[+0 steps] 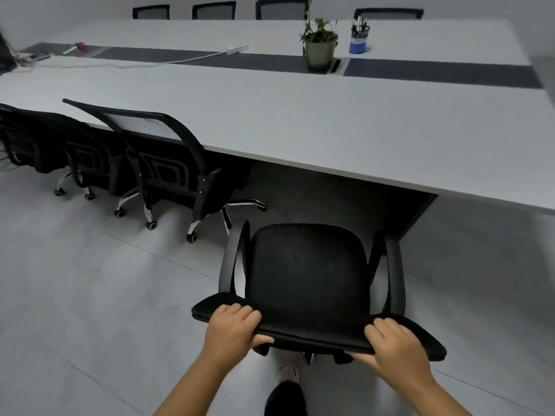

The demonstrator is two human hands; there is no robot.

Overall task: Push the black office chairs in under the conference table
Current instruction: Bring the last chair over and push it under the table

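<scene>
The person stands behind a black office chair (309, 274) that faces the conference table (300, 124), its seat still out on the floor short of the table's near edge. The left hand (232, 328) and the right hand (396, 348) are both closed over the top edge of the backrest, fingers curled across the front and thumbs tucked beneath — one toward each end of the rail.

The chair should be light to move: the neighbouring chairs (156, 163), already tucked against the table's near edge to the left, stand on castors, so this one likely rolls rather than drags. The mesh back probably gives a little, so the stiff top rail is the sound place to push from, and a hold at both ends should keep it from swivelling. The armrests (232, 259) look the likeliest thing to catch on the table's edge.

On the table's dark centre strip stands a green pot (319, 55) holding a small leafy plant. Just beside it, toward the table's far side, a blue cup (358, 40) holds pens — neither is near the chair.
</scene>
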